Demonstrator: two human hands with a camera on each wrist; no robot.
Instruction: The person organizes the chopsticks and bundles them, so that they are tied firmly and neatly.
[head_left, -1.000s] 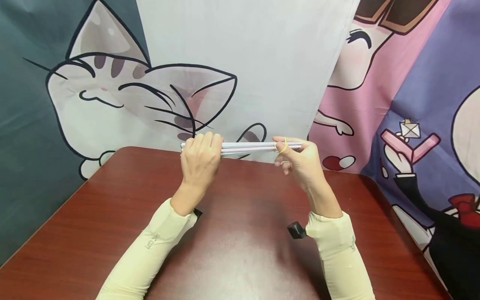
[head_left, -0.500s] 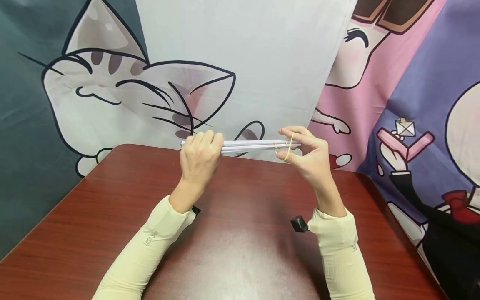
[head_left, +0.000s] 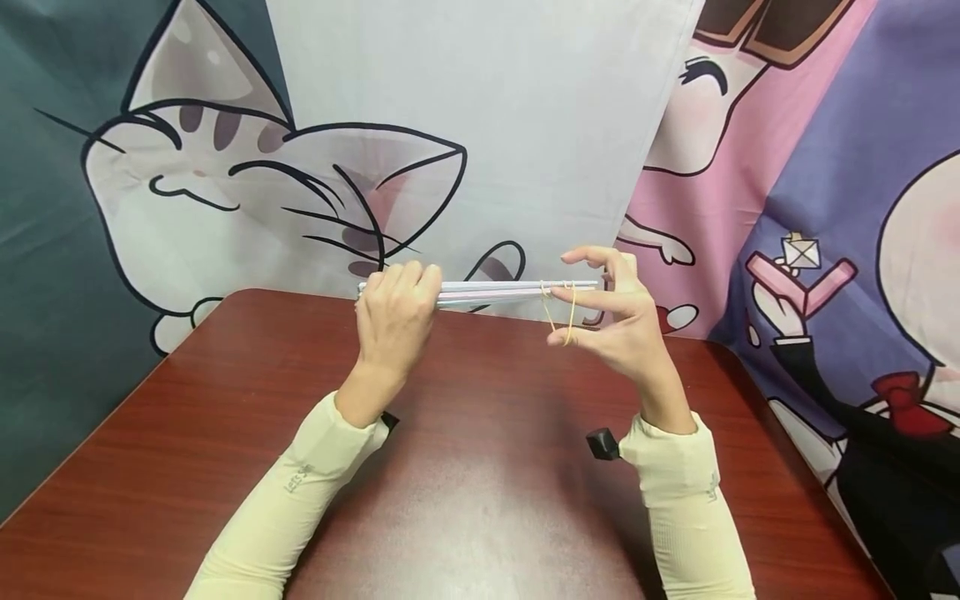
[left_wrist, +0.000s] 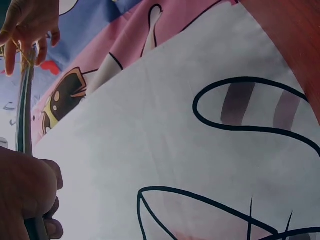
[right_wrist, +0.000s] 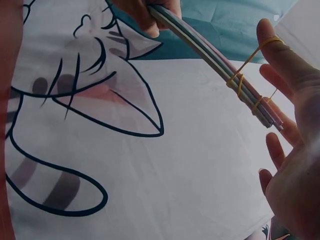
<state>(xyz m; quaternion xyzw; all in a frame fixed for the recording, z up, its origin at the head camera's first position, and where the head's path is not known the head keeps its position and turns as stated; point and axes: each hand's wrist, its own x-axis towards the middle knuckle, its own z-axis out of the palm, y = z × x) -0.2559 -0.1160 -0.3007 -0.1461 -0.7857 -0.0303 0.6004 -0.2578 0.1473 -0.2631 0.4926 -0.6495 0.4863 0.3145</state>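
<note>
My left hand [head_left: 397,315] grips one end of a bundle of thin, pastel, straw-like sticks [head_left: 491,293], held level above the table's far edge. A thin yellow rubber band [right_wrist: 242,85] loops around the bundle near its other end. From there it stretches to the thumb of my right hand [head_left: 626,321], whose fingers are spread apart. In the right wrist view the band runs over the thumb [right_wrist: 275,47], and the free stick ends lie beside the fingers. The left wrist view shows the left fist [left_wrist: 30,187] wrapped around the bundle, with the right hand beyond.
A reddish-brown wooden table [head_left: 480,467] lies below both hands. Behind it hangs a cloth backdrop [head_left: 525,125] printed with a cartoon cat and figures. A small black block [head_left: 602,444] sits at the right cuff.
The right thumb has moved down, away from the fingers, and the right fingers have spread. The rubber band is pulled out longer below the bundle. The left hand keeps its grip.
</note>
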